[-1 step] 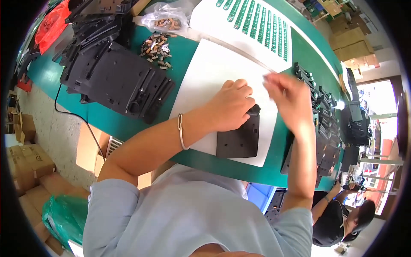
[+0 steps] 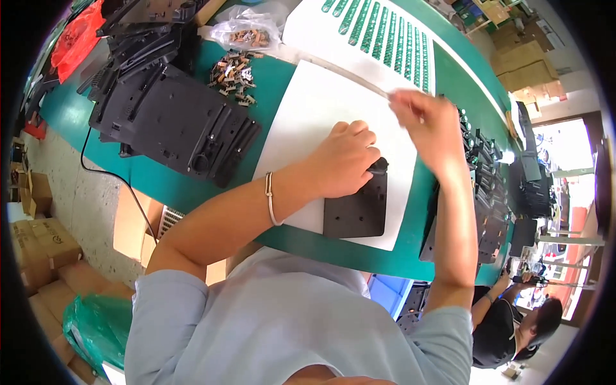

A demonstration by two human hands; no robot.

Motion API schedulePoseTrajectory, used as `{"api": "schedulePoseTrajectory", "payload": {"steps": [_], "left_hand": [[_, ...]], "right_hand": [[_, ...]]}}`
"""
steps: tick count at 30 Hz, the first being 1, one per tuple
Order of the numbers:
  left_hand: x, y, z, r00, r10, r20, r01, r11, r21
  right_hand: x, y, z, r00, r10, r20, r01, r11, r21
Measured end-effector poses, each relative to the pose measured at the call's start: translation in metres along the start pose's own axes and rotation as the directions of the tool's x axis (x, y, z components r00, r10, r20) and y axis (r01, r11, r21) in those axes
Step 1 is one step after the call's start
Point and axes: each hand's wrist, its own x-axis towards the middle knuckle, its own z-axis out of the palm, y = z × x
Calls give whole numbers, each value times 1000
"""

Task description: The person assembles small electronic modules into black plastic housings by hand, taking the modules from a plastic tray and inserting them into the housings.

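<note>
My left hand (image 2: pixel 346 157) is closed over the upper part of a black plastic panel (image 2: pixel 354 218), its fingers curled round a spot they hide. The panel lies flat on a white sheet (image 2: pixel 321 96), and a dark round piece (image 2: pixel 379 167) shows beside my fingers. My right hand (image 2: pixel 428 128) hovers above the sheet's right side, apart from the panel. Its fingers are bent and drawn together, somewhat blurred, so whatever they may hold cannot be made out.
Stacked black plastic housings (image 2: pixel 163 119) stand at left, near a pile of small metal-and-brown parts (image 2: pixel 232 76) and a clear bag (image 2: pixel 250 29). Rows of green circuit strips (image 2: pixel 385 42) lie at the back. More black assemblies (image 2: pixel 491 192) line the right; a person (image 2: pixel 513 330) works beyond.
My right hand has shifted slightly up and to the left, away from me. My left hand and the panel have stayed practically where they were.
</note>
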Motion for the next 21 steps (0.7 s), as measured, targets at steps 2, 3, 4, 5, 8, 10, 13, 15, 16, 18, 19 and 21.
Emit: {"api": "schedulePoseTrajectory", "payload": {"steps": [2,3,4,5,8,10,13,15,16,18,19,21], "left_hand": [[2,0,1,1000,1,15,-1,1000,-26],[4,0,1,999,-8,39,10,999,-50],[5,0,2,1000,-3,30,5,999,-51],[5,-1,1,999,-7,42,10,998,-59],[3,-2,0,999,-17,33,19,997,-77],[3,-2,1,1000,-17,20,19,996,-92],[4,-2,2,1000,-12,-10,11,996,-88],[3,-2,3,1000,-19,5,19,996,-91],[3,-3,2,1000,-27,6,28,995,-94],[3,-2,3,999,-28,-19,26,995,-99],[3,-1,3,999,-31,-17,29,994,-102],[2,-1,3,999,-42,-11,41,997,-63]], "right_hand": [[57,17,7,999,-47,-11,45,989,-140],[82,31,12,997,-83,0,81,971,-227],[104,40,18,1000,-26,17,29,978,-208],[122,44,26,999,25,41,-17,983,-185],[159,38,50,989,126,78,-111,979,-174],[173,44,63,988,126,94,-102,968,-228],[189,42,74,980,146,138,-87,927,-365],[193,38,80,976,188,109,-116,874,-471],[194,36,82,975,187,117,-111,876,-470],[196,33,84,981,146,131,-49,831,-555],[196,32,85,982,125,139,-19,804,-594],[196,32,83,983,66,169,51,794,-606]]}}
